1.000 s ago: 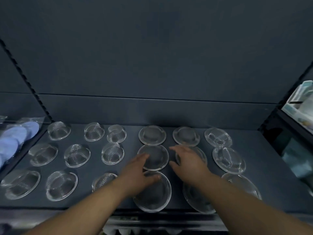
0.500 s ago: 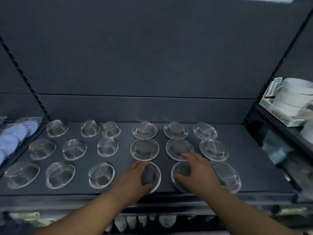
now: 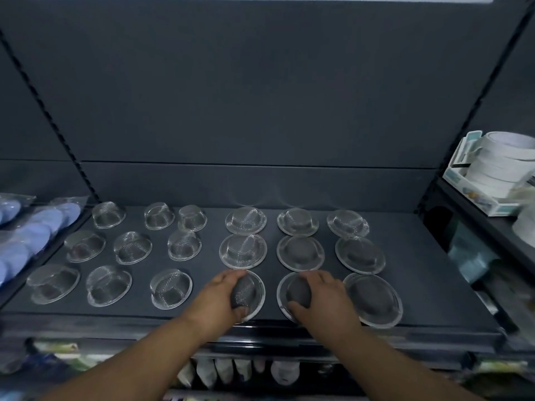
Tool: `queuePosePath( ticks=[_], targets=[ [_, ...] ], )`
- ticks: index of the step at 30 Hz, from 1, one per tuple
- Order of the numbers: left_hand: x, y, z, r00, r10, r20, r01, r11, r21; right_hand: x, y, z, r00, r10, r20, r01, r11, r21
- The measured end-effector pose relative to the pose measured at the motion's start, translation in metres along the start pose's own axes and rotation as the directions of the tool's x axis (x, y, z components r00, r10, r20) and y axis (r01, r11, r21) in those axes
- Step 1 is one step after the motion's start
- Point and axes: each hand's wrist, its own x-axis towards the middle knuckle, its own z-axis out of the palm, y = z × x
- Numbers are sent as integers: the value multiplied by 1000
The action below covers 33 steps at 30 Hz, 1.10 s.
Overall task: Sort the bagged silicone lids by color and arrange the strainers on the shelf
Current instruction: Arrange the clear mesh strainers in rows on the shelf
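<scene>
At lower centre, the left hand [image 3: 217,296] curled round one front-row strainer [image 3: 245,290], the right hand [image 3: 325,299] round the neighbouring strainer [image 3: 298,293]. Both likely needed lining up with the columns behind, rims clear of the shelf [image 3: 419,270] lip.

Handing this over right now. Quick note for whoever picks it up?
Left hand grips the mesh dome of the fourth front-row strainer. Right hand grips the fifth front-row strainer beside it.
All strainers sit dome-up on the shelf in three rows of six: small strainers on the left, wide-rimmed strainers on the right.
Done: grid laid out.
Left: probably square up the two held strainers, then release. Bagged blue lids lie in the neighbouring bay on the left; their sorting can't be judged here.
</scene>
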Motion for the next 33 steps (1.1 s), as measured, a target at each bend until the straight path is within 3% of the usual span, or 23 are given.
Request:
queuePosePath(
  ticks=[9,15,20,23,27,33],
  targets=[
    [-2,1,0,1000,-12,-3,12,999,-34,-1,3,2,1000,5,-14,-5,999,-51],
    [-18,-6,-6,963,18,-269,-47,994,-102,-2,-22,1,983,-133,-124,126,990,-56],
    [-38,-51,-43,924,-4,-382,-22,998,-64,-1,-77,9,960,-278,-25,278,960,-32],
    [-48,-97,-76,901,-42,-432,42,999,-9,4,-118,23,958,-287,12,286,958,17],
    [-57,-160,-113,931,-101,-350,103,995,-12,13,-175,52,965,-262,33,259,963,75],
    [-49,-208,-126,993,7,-115,-6,1000,6,21,-222,86,977,-186,102,178,980,84]
  ],
)
